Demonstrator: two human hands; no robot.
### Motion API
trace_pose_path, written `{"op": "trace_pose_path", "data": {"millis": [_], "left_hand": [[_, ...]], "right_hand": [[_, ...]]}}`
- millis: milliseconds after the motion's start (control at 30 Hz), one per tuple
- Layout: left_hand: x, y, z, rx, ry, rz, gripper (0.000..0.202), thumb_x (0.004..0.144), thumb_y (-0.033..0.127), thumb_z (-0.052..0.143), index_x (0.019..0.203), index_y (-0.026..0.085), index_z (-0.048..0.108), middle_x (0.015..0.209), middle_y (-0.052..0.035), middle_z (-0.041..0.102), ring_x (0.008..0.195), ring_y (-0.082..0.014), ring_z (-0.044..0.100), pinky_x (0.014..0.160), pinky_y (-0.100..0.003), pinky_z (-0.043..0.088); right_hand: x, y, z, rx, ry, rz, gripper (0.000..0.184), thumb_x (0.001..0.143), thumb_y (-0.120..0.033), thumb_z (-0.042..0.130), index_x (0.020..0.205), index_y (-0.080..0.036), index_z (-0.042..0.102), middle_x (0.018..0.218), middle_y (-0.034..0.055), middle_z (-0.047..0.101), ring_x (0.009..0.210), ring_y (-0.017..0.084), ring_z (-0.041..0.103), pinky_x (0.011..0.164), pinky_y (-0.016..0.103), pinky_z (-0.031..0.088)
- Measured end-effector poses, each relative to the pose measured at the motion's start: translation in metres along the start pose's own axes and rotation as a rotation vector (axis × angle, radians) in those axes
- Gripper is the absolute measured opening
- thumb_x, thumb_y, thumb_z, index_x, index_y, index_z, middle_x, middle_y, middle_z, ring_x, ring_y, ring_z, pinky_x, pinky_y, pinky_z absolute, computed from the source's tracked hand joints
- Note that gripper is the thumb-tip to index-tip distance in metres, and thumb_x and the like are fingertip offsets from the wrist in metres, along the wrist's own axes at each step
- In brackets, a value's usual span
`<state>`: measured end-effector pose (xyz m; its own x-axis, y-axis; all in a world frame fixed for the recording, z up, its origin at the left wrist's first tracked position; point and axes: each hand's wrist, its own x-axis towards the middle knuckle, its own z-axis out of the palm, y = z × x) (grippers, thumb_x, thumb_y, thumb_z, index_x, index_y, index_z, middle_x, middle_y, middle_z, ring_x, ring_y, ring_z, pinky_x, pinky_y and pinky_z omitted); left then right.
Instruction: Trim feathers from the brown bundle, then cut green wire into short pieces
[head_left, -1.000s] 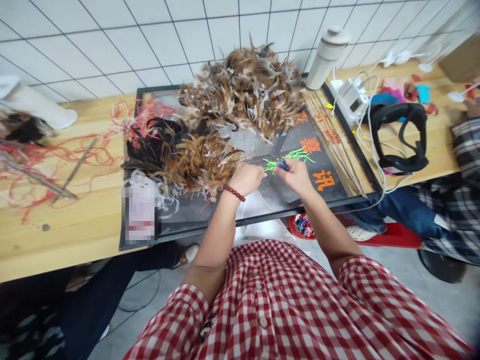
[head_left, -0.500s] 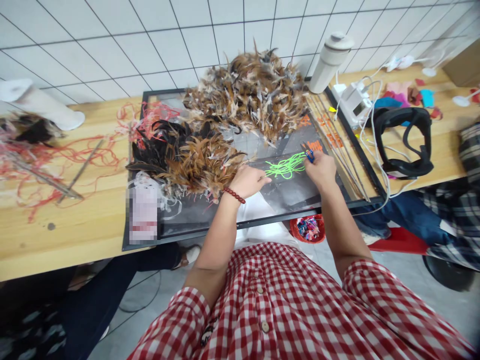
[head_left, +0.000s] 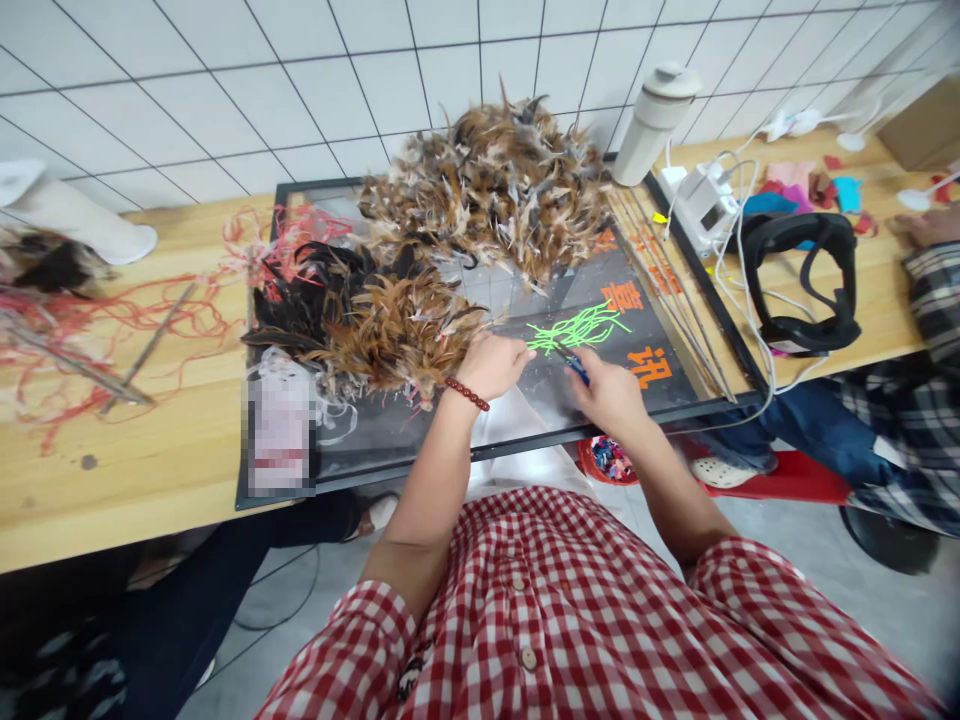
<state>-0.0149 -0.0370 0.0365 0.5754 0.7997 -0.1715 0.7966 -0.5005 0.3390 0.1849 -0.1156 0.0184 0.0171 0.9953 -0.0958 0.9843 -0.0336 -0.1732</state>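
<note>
My left hand (head_left: 495, 366), with a dark red bead bracelet (head_left: 466, 393) on its wrist, pinches the left end of a bundle of bright green string (head_left: 581, 328). The strands fan out to the right over a dark board (head_left: 517, 392), their loose ends apart. My right hand (head_left: 611, 398) is closed round small blue-handled scissors (head_left: 576, 368). Their dark blades point up and left at the middle of the bundle; whether they touch the strands I cannot tell. Close to my left hand lies a heap of brown and black feathers (head_left: 405, 320).
Behind is a larger feather pile (head_left: 495, 190). Thin sticks (head_left: 675, 300), a white bottle (head_left: 656, 125), a power strip (head_left: 701, 205) with cables and a black headset strap (head_left: 806, 285) lie right. Red string (head_left: 165, 310) is tangled left. Other people sit on both sides.
My right hand with the scissors has moved left and toward me, from the right end of the green string to beside its middle. The strands' right ends now spread loose. My left hand stays.
</note>
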Motion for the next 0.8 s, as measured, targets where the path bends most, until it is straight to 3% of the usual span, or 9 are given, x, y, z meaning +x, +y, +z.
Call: {"op": "trace_pose_path", "data": {"millis": [300,533,800], "left_hand": [[-0.001,0.002,-0.002,0.0,-0.026,0.005,0.043,0.106,0.034,0.043,0.087,0.016,0.076,0.097,-0.0135,0.081,0.095,-0.0251,0.072,0.106,-0.042,0.041],[-0.002,0.003,-0.002,0.006,-0.046,0.006,0.042,0.106,0.034,0.044,0.088,0.015,0.077,0.099,-0.0144,0.082,0.096,-0.0261,0.072,0.106,-0.044,0.041],[-0.001,0.003,-0.003,0.012,-0.054,0.013,0.041,0.106,0.034,0.044,0.088,0.015,0.076,0.101,-0.0152,0.082,0.099,-0.0269,0.073,0.107,-0.044,0.041]], "right_hand": [[0.002,-0.025,0.008,-0.14,-0.116,-0.079,0.046,0.108,-0.037,0.034,0.147,-0.022,0.054,0.119,0.0107,0.08,0.103,0.028,0.078,0.07,0.031,0.043],[0.009,-0.035,0.003,-0.179,-0.212,-0.057,0.043,0.11,-0.037,0.027,0.13,-0.016,0.058,0.11,0.0169,0.08,0.102,0.032,0.078,0.073,0.032,0.046],[0.013,-0.037,0.001,-0.173,-0.237,-0.046,0.041,0.11,-0.038,0.028,0.126,-0.015,0.057,0.109,0.0185,0.079,0.102,0.035,0.079,0.076,0.036,0.052]]}}
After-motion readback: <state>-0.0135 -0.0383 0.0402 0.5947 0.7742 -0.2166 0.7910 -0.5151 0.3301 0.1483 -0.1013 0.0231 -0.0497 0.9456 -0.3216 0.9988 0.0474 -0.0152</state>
